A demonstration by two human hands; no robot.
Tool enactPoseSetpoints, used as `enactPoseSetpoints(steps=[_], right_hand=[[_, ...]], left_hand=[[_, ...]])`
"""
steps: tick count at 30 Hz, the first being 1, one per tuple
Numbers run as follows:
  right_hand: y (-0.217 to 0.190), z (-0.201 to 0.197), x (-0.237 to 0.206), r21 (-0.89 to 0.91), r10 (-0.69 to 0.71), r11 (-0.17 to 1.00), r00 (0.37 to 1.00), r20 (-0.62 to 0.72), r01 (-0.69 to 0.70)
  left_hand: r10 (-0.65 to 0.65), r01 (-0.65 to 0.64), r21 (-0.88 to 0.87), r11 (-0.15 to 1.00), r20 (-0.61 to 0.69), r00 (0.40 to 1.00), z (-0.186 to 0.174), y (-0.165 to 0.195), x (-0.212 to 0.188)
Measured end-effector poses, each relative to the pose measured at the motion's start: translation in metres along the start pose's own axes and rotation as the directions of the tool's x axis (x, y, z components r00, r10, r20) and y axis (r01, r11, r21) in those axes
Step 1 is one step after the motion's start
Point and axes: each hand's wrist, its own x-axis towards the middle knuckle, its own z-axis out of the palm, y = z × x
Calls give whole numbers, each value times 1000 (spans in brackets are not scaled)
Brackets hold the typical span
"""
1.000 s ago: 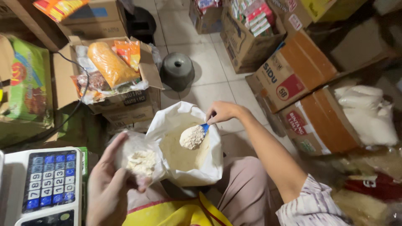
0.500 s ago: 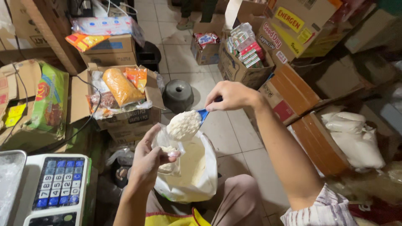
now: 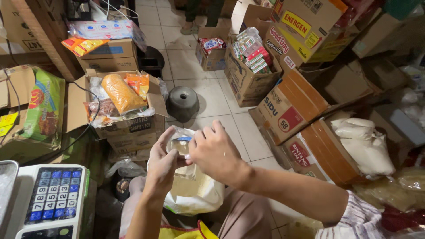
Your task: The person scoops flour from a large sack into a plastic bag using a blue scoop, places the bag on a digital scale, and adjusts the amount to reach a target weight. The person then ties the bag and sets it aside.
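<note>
My left hand [image 3: 162, 163] holds a small clear plastic bag [image 3: 177, 134] up in front of me. My right hand [image 3: 215, 152] grips a blue scoop [image 3: 181, 140] whose end is tipped into the mouth of that bag; most of the scoop is hidden behind my fingers. Just below both hands stands a large white sack [image 3: 195, 194] of pale powder, open at the top, between my knees.
A white scale with a blue keypad [image 3: 51, 199] sits at the lower left. Open cardboard boxes of packaged goods [image 3: 126, 104] ring the tiled floor, with a dark round weight [image 3: 182, 102] ahead. White filled bags [image 3: 363, 144] lie in a box at right. A person's legs [image 3: 201, 13] stand at the top.
My right hand lifted the heaped scoop out of the sack and brought it left to the small bag. My left hand raised the bag to meet it.
</note>
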Motion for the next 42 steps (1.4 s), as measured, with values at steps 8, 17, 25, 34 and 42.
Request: enactPoseSetpoints(steps=[8, 17, 25, 34, 42], right_hand=[[7, -8, -25, -35, 6, 999, 981, -193, -13], [64, -10, -37, 292, 241, 940, 951, -192, -179], [71, 63, -53, 218, 310, 902, 911, 272, -372], [13, 249, -40, 195, 191, 903, 764, 617, -383], [-76, 430, -27, 273, 51, 883, 654, 755, -383]], left_hand=[[35, -36, -38, 999, -35, 999, -2, 4, -8], [-31, 33, 11, 999, -157, 987, -24, 2, -3], [-17, 20, 14, 1000, -198, 980, -39, 5, -12], [74, -65, 57, 996, -170, 983, -64, 44, -27], [117, -116, 15, 993, -152, 982, -122, 50, -39]])
